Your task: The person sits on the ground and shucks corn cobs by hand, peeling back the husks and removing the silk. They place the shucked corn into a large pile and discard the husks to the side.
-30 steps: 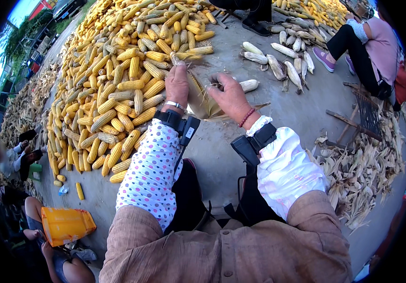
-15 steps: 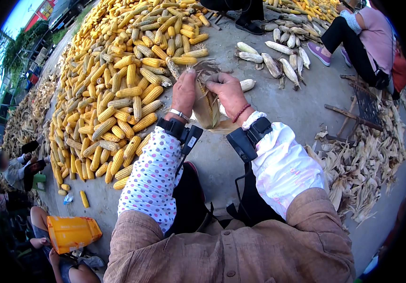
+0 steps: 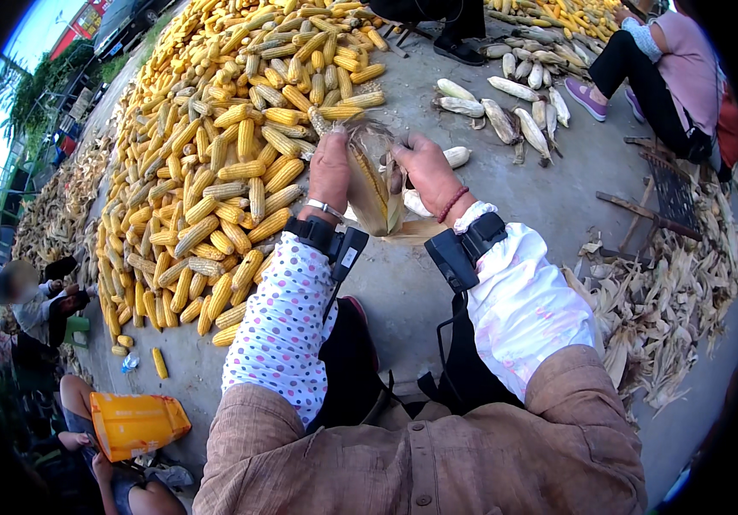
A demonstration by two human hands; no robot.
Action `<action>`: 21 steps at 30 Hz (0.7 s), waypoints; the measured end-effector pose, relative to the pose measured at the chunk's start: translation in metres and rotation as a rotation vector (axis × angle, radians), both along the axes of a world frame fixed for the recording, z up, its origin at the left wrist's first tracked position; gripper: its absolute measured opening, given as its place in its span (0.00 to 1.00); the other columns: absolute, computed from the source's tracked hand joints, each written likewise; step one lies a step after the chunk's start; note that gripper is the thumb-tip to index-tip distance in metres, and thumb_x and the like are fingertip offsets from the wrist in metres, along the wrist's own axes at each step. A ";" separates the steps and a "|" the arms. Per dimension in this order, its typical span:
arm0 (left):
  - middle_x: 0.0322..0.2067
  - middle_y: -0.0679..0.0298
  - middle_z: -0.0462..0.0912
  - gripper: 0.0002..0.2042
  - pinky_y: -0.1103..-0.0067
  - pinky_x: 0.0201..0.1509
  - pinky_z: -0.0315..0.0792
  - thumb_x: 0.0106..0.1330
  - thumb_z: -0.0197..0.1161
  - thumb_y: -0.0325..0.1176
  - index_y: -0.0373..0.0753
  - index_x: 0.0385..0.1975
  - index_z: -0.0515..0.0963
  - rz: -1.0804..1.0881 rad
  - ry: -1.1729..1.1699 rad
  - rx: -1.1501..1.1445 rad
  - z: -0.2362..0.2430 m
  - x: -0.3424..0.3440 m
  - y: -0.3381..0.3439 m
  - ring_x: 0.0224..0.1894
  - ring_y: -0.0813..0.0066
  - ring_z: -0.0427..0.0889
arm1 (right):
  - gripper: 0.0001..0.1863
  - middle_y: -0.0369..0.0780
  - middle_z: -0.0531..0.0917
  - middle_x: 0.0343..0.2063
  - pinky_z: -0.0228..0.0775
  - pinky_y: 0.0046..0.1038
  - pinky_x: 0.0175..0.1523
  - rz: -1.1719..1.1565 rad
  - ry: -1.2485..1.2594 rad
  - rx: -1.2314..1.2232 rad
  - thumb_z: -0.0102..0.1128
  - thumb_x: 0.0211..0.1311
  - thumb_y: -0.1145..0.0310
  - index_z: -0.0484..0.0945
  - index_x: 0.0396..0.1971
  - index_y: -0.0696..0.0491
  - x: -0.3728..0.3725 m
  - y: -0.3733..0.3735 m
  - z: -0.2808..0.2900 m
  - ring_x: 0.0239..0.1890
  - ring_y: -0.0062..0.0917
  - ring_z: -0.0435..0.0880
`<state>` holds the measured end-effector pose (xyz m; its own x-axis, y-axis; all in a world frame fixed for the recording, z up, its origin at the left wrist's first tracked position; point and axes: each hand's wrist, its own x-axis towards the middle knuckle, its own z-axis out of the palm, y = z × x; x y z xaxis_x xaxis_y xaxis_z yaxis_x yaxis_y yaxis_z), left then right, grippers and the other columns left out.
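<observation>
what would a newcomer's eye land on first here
A big heap of yellow corn cobs spreads left of centre. At centre, the bare left hand holds a partly husked yellow corn ear, with the bare right hand beside it. A bright orange container sits lower left.

The grey ground (image 3: 399,300) is partly covered by a yellow corn heap (image 3: 223,189); to its right, pale ears (image 3: 530,136) and, farther off, dry husks (image 3: 654,318) are strewn; near it, a lone cob (image 3: 160,362) is seen
</observation>
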<state>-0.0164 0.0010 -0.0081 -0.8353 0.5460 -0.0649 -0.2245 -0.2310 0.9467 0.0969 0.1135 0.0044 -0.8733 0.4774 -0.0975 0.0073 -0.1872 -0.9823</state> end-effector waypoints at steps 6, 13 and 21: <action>0.31 0.65 0.72 0.14 0.82 0.44 0.62 0.62 0.49 0.41 0.35 0.35 0.72 -0.057 0.114 -0.054 0.000 0.002 -0.003 0.35 0.77 0.66 | 0.16 0.37 0.79 0.27 0.68 0.21 0.28 0.056 0.066 0.000 0.58 0.53 0.68 0.74 0.39 0.61 0.000 -0.012 0.006 0.24 0.18 0.76; 0.32 0.64 0.73 0.15 0.82 0.45 0.62 0.62 0.49 0.41 0.35 0.37 0.72 -0.081 0.149 -0.058 0.002 0.009 0.002 0.37 0.77 0.67 | 0.12 0.36 0.79 0.29 0.67 0.18 0.37 -0.018 0.145 0.001 0.61 0.50 0.72 0.76 0.34 0.60 0.001 -0.016 0.005 0.30 0.17 0.75; 0.28 0.66 0.70 0.13 0.81 0.40 0.62 0.62 0.50 0.41 0.36 0.31 0.71 -0.091 0.114 -0.084 0.007 0.011 -0.005 0.33 0.79 0.64 | 0.14 0.39 0.80 0.30 0.69 0.21 0.39 -0.039 0.074 0.157 0.60 0.52 0.68 0.76 0.37 0.60 0.000 -0.020 0.008 0.33 0.20 0.77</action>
<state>-0.0049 -0.0042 -0.0012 -0.7870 0.6165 -0.0208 -0.1306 -0.1336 0.9824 0.0967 0.0937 0.0126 -0.8557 0.5156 0.0448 -0.0703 -0.0300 -0.9971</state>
